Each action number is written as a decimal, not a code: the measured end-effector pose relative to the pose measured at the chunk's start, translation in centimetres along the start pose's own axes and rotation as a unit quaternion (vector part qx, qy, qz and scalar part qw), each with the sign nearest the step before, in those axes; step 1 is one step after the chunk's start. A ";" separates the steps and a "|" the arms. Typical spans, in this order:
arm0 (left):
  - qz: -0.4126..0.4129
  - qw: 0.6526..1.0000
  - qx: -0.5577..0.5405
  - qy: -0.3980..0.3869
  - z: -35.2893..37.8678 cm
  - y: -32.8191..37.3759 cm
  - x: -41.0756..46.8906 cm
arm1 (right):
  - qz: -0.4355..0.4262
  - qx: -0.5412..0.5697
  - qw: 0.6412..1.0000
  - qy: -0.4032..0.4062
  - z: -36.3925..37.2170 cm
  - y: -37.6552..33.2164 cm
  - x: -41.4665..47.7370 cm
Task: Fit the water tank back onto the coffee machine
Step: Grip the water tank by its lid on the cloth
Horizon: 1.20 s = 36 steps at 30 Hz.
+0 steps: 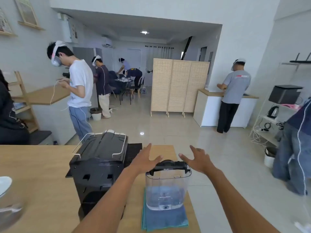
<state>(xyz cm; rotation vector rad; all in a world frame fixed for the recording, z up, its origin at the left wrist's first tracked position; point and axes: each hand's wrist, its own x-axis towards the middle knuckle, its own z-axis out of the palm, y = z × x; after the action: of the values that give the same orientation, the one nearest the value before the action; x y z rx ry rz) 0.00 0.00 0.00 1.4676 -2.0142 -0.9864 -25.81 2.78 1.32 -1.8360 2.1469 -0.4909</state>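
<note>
Head view. Water tank (166, 187) stands upright at lower centre of the frame, on a folded blue cloth (164, 217) laid near the right edge of the wooden desk (38, 174). Tank body is clear; a black lid with a handle sits across its top. Tank is apart from the coffee machine (99, 167), which stands just to its left on the desk, black, back side toward the camera, with a wire rail around its top and a black grille part showing at its far right.

Left hand (145, 159) reaches in from the lower centre, fingers (157, 158) spread wide, holding nothing, poised just above the left end of the tank lid. Whether a fingertip touches the lid: cannot tell. Right hand (197, 159) comes in from the lower right, also splayed open and empty, just beyond the lid's right end, not gripping it.

A glass vessel (8, 204), blurred, sits at the lower left edge of the frame. Several people stand in the room behind, upper half of the frame.
</note>
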 end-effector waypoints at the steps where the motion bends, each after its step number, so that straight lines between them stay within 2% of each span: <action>1: 0.002 1.000 -0.018 0.019 0.4 -0.4 -0.1 | 0.001 0.004 1.000 -0.005 0.3 0.3 0.1; 3: -0.035 0.998 -0.038 0.040 1.0 -1.0 -0.3 | 0.006 -0.009 1.000 -0.014 0.4 0.6 0.3; 8: -0.166 0.983 -0.076 0.024 2.1 -2.1 -0.2 | 0.002 -0.029 0.998 -0.049 1.5 1.2 1.4; 11: -0.217 0.971 -0.095 0.017 2.6 -2.8 0.2 | 0.002 0.011 0.996 -0.088 2.0 1.1 1.3; 16: -0.198 0.971 -0.133 -0.019 3.3 -2.8 0.1 | 0.013 0.123 0.987 -0.107 3.0 1.5 1.7; 22: -0.180 0.965 -0.187 0.031 4.1 -3.3 -0.1 | -0.001 0.172 0.976 -0.134 2.1 1.4 1.1; 26: -0.159 0.963 -0.212 0.049 4.1 -3.3 -0.2 | -0.017 0.231 0.966 -0.117 3.3 1.9 1.5; 32: -0.053 0.966 -0.218 0.126 4.1 -2.7 -0.3 | -0.052 0.268 0.959 -0.080 3.8 2.0 1.4; 36: -0.023 0.967 -0.202 0.156 4.2 -2.8 -0.3 | -0.055 0.287 0.955 -0.060 4.1 2.1 1.2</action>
<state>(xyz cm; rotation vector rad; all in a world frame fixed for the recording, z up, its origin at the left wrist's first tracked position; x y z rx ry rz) -1.22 0.97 -4.78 1.3487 -1.4619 -1.0345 -26.19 1.53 -3.25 -1.6002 1.5988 -0.8912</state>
